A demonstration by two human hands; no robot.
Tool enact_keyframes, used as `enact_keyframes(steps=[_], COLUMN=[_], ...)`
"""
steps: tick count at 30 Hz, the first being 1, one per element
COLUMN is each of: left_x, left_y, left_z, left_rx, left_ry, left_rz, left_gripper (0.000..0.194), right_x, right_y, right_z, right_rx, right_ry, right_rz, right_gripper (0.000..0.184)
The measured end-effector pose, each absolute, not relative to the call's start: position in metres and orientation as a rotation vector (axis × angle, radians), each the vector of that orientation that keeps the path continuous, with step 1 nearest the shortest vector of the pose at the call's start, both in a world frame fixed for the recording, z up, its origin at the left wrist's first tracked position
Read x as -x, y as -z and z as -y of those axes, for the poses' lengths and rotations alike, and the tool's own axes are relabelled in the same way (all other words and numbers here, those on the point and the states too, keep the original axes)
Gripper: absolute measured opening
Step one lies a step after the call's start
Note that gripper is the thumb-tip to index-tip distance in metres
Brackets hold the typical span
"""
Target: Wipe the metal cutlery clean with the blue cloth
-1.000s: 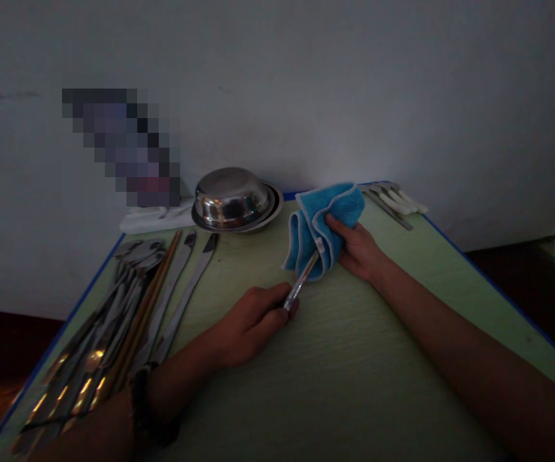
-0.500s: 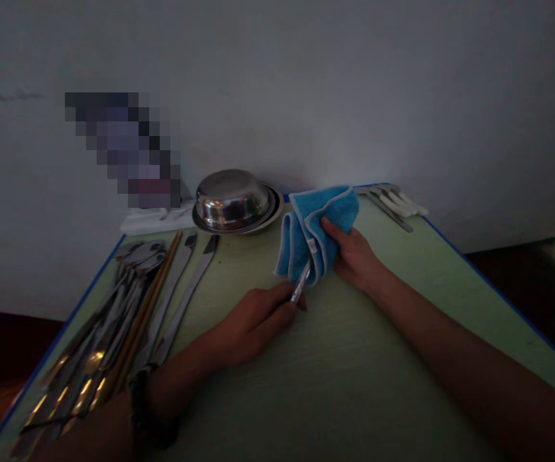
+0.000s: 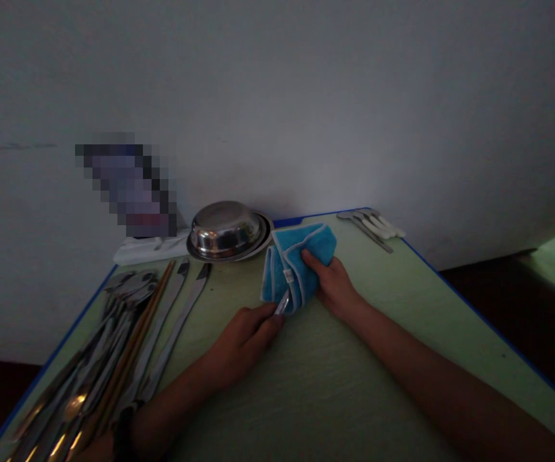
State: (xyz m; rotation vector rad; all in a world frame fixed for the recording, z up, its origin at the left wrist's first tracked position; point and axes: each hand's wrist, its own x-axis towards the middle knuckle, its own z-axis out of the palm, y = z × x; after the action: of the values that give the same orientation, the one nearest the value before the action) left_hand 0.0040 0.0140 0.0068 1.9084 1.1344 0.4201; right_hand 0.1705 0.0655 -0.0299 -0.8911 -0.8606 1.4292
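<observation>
My left hand (image 3: 251, 330) is closed round the handle of a shiny metal piece of cutlery (image 3: 282, 303). Its far end disappears into the folds of a blue cloth (image 3: 277, 273) with pale edging and a small white tag, so I cannot tell which kind of cutlery it is. My right hand (image 3: 335, 285) grips the cloth from the right, thumb on top, pressing it around the hidden part. Both hands are above the middle of the pale green table (image 3: 306, 398).
Along the left lie a pile of metal spoons (image 3: 133, 285), wooden chopsticks (image 3: 149, 311) and two table knives (image 3: 183, 324). At the back an upturned steel bowl (image 3: 226, 228) stands beside a pixelated object (image 3: 133, 189). White-handled cutlery (image 3: 378, 226) sits back right, near the wall (image 3: 306, 96).
The view has tilted up, so the table and its contents appear lower. My left hand is slightly nearer the cloth, and less of the metal handle shows. Both grips stay the same.
</observation>
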Motion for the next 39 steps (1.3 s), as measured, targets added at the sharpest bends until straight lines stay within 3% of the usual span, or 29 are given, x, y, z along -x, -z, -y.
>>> enact_keyframes(steps=[9,17,23,27,30,36,39], left_x=[-0.003,-0.002,-0.001,-0.001,-0.002,-0.002,-0.002], left_y=[-0.003,-0.003,-0.001,-0.001,-0.001,-0.001,-0.001], left_z=[-0.014,-0.010,-0.009,-0.009,-0.010,-0.011,-0.011], left_rx=[-1.908,-2.002,-2.011,-2.034,-2.051,-2.032,-1.999], left_ry=[-0.438,-0.440,-0.447,-0.444,-0.441,-0.431,-0.454], left_rz=[-1.115,-1.106,-1.062,-1.045,-1.048,-1.051,-1.073], left_gripper=[0.031,0.033,0.032,0.030,0.029,0.030,0.031], right_x=[-0.182,-0.182,-0.187,-0.189,-0.190,-0.189,-0.189], right_y=[0.030,0.021,0.019,0.018,0.016,0.019,0.023], right_z=[-0.073,-0.081,-0.074,-0.077,-0.081,-0.080,-0.084], right_rx=[0.939,0.904,0.741,0.701,0.687,0.777,0.728], right_ry=[-1.333,-1.308,-1.601,-1.714,-1.801,-1.574,-1.539], right_rz=[0.854,0.482,0.875,0.725,0.594,0.657,0.625], right_gripper=[0.028,0.026,0.034,0.016,0.012,0.022,0.017])
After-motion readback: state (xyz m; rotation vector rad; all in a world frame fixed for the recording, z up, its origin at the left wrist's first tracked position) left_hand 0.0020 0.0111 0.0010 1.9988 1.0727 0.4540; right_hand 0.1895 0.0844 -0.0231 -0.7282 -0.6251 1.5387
